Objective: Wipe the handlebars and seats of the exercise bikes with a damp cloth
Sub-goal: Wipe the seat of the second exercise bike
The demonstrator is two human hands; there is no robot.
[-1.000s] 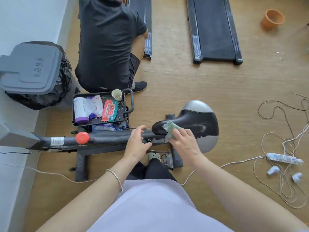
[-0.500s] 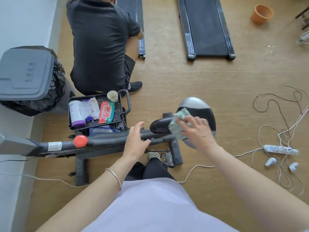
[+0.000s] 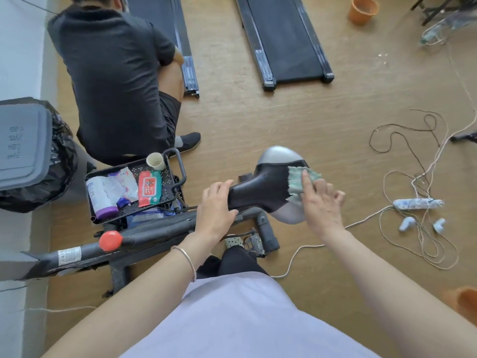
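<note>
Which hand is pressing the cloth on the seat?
The right hand presses the cloth on the wide end of the seat; the left hand holds no cloth and rests on its narrow end.

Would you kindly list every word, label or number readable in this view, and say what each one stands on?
"生活垃圾": raised characters on the grey bin lid; the smaller line beside them is too blurred to read.
Too small to read: the print on the white sticker on the bike frame.
Blurred, unreadable: the print on the red wipes packet.
Blurred, unreadable: the print on the white bottle.
</note>
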